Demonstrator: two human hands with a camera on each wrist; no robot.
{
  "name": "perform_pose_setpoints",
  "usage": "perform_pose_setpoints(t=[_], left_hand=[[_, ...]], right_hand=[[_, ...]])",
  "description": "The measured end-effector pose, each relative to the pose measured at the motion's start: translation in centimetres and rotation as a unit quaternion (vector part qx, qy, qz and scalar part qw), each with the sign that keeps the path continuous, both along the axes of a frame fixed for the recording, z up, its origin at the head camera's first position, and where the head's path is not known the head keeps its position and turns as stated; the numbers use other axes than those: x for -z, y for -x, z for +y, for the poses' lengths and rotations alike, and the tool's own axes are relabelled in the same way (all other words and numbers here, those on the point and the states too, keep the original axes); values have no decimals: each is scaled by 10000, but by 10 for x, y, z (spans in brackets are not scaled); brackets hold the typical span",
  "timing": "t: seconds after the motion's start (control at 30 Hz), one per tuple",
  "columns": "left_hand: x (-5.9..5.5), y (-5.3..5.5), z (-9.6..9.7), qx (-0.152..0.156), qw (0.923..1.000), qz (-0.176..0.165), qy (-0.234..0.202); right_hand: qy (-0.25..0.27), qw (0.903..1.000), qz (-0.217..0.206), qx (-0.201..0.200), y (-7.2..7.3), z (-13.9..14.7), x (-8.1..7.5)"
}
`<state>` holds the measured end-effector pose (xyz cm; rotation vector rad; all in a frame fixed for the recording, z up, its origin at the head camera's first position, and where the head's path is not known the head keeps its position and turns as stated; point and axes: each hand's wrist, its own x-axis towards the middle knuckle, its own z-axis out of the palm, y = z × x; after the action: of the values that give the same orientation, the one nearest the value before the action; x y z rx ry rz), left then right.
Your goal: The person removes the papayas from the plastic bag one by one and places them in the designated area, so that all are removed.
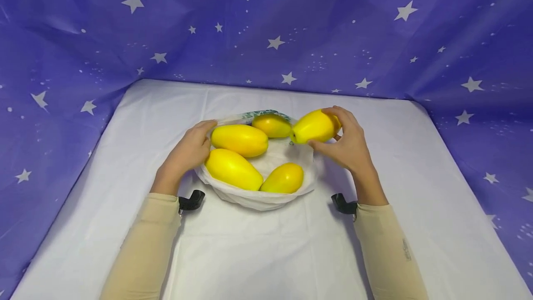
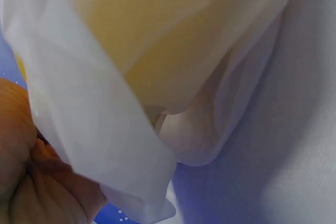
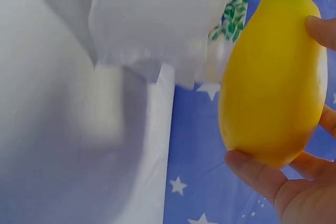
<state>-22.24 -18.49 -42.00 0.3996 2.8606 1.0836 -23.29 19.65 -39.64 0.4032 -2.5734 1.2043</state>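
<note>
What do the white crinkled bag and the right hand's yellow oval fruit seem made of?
White crinkled bag: probably thin, matte, translucent plastic film; it creases and yellow shows through.
Held yellow oval fruit: smooth, softly shiny skin, judging by even surface and faint highlight; real or plastic replica, I can't tell.

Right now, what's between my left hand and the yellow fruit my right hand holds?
In the head view, a yellow fruit beside your left hand, then another fruit farther back, both in the white bag.
</note>
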Motion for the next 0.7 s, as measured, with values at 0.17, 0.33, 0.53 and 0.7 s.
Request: perform_pose_setpoints(t=[0.17,0.33,0.53,0.7], left_hand=[[-1,1,-1,38,10000,-36,-78],[-1,0,0,78,9999,-23,-121],[-3,-2,0,26,10000,-60,-54],[-3,-3,0,55,9999,-116,13]], right_hand=[[116,9998,-58,182,8,12,2],[-29,9986,-181,490,17,29,6],[-261,9965,-288,735,30,46,18],[-412,9950,-441,801,39,61,31]])
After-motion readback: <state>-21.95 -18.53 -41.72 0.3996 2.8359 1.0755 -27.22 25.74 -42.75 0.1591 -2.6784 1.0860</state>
